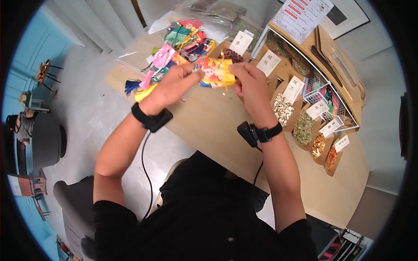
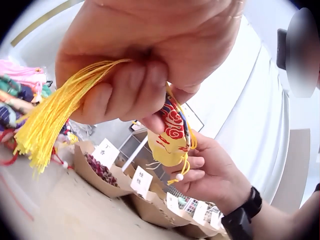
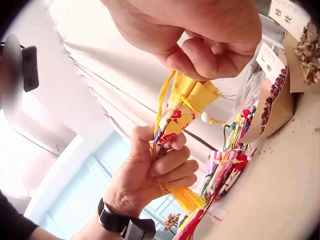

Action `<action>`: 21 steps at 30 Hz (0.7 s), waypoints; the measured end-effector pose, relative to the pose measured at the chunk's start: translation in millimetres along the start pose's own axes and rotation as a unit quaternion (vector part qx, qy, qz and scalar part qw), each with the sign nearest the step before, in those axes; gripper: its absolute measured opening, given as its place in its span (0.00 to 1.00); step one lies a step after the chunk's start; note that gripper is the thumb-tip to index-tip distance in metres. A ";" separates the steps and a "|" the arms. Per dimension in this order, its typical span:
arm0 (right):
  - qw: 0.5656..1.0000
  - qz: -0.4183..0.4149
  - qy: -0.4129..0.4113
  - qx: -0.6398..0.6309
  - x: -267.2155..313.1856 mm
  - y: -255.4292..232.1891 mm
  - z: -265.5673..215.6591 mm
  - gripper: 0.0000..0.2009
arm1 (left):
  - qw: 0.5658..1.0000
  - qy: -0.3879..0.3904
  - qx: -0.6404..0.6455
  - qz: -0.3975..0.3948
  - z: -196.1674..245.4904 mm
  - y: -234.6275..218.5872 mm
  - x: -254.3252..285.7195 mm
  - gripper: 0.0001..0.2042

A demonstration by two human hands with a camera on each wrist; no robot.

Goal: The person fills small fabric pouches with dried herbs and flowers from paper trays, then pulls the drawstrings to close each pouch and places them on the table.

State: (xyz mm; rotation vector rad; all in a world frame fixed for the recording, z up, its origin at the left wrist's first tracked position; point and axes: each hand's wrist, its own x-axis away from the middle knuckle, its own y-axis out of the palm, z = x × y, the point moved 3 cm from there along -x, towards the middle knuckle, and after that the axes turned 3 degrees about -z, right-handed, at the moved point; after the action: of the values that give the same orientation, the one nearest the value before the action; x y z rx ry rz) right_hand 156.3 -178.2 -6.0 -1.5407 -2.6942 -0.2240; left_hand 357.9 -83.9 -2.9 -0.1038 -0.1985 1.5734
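A small yellow drawstring pouch (image 1: 214,72) with red and blue patterning is held up over the table between both hands. My left hand (image 1: 170,87) grips its lower end, and a long yellow tassel (image 2: 62,110) spills out past the curled fingers. At the pouch's gathered mouth, my right hand (image 1: 252,87) pinches the yellow cloth between thumb and fingers. Yellow cords hang beside the mouth, one carrying a white bead (image 3: 206,117). The right fingertips hide part of the pouch's top edge.
Colourful pouches with tassels (image 1: 185,37) are heaped at the table's far left. Labelled paper holders of dried herbs (image 1: 303,129) line the right side, before a white wire rack (image 1: 314,96). Clear plastic bags (image 1: 224,9) lie at the back.
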 end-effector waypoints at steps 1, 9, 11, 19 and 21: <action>1.000 -0.006 0.003 0.006 5.8 2.9 1.0 0.11 | 1.000 -0.022 0.004 -0.008 3.8 2.2 15.3 0.17; 0.986 -0.052 -0.097 0.122 70.5 18.3 20.0 0.08 | 0.993 -0.080 0.090 -0.005 -54.4 29.0 87.9 0.13; 0.981 -0.071 -0.111 0.141 87.8 19.7 13.9 0.09 | 0.988 -0.083 0.132 0.006 -57.9 41.3 99.3 0.12; 0.976 -0.053 -0.121 0.175 125.5 8.7 1.2 0.11 | 0.981 -0.028 0.175 0.076 -46.1 76.5 103.8 0.12; 0.968 -0.052 -0.114 0.217 135.2 5.8 -10.0 0.12 | 0.983 -0.019 0.167 0.079 -42.7 82.0 102.5 0.12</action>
State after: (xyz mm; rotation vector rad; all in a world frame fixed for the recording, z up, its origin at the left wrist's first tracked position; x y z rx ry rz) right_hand 92.0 -61.1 17.7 -1.3638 -2.7339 0.5383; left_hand 284.1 20.7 -54.3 0.1769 0.0479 1.7466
